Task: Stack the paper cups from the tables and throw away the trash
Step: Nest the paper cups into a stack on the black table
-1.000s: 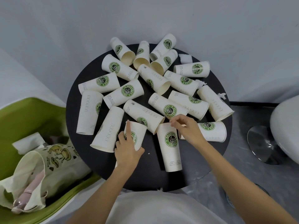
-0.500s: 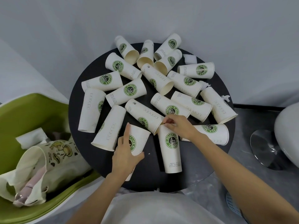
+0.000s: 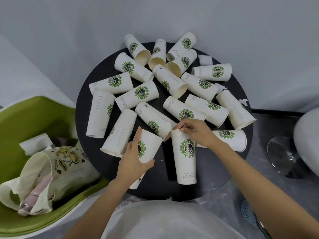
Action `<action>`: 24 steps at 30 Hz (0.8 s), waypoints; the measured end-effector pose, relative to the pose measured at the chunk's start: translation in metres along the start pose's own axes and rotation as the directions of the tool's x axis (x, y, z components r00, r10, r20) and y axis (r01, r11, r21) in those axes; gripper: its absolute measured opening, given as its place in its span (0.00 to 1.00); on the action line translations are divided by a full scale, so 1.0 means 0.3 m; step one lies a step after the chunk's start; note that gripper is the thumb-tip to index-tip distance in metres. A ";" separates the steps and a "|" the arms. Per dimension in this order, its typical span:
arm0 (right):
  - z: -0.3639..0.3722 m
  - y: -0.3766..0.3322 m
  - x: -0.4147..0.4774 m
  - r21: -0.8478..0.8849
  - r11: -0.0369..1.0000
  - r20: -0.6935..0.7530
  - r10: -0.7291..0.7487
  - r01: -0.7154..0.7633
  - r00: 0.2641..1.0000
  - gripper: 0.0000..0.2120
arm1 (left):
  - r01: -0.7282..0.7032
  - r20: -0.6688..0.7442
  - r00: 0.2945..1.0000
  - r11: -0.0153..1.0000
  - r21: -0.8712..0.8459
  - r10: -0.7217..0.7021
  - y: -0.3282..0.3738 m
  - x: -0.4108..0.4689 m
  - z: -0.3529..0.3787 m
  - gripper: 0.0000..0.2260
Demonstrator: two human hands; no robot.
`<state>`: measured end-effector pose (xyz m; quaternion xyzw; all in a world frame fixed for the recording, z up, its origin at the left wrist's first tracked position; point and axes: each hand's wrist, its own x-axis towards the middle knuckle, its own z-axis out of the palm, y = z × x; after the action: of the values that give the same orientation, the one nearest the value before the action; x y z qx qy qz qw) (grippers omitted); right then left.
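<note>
Several white paper cups with green logos lie on their sides across a round black table (image 3: 212, 173). My left hand (image 3: 133, 159) grips one cup (image 3: 149, 147) near the table's front edge, index finger stretched along its side. My right hand (image 3: 195, 131) pinches the far rim of another cup (image 3: 186, 156), which lies lengthwise pointing toward me. Small bits of white paper trash sit at the back (image 3: 205, 59) and right edge (image 3: 243, 101) of the table, and a tiny scrap (image 3: 161, 160) lies between the two held cups.
A green chair (image 3: 25, 116) stands at the left with a printed cloth bag (image 3: 51, 173) and a tissue (image 3: 35, 144) on its seat. A white chair (image 3: 309, 140) with a chrome base (image 3: 283, 156) is at the right. A grey wall runs behind the table.
My right hand slid left from beside the right-hand cup to the far rim of the centre cup and closed on it. My left hand kept its hold.
</note>
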<state>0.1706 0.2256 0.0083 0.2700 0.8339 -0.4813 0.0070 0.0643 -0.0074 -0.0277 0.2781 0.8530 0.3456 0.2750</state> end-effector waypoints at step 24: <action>-0.070 -0.159 -0.021 0.235 0.960 -0.526 -0.006 0.152 0.850 0.11 | -0.205 0.188 0.964 0.975 0.084 0.187 0.056 -0.001 -0.092 0.51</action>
<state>0.1594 0.2209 0.0595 0.3537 0.7420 -0.4984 -0.2754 0.0510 -0.0096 0.0016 0.4048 0.8098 0.3005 0.3001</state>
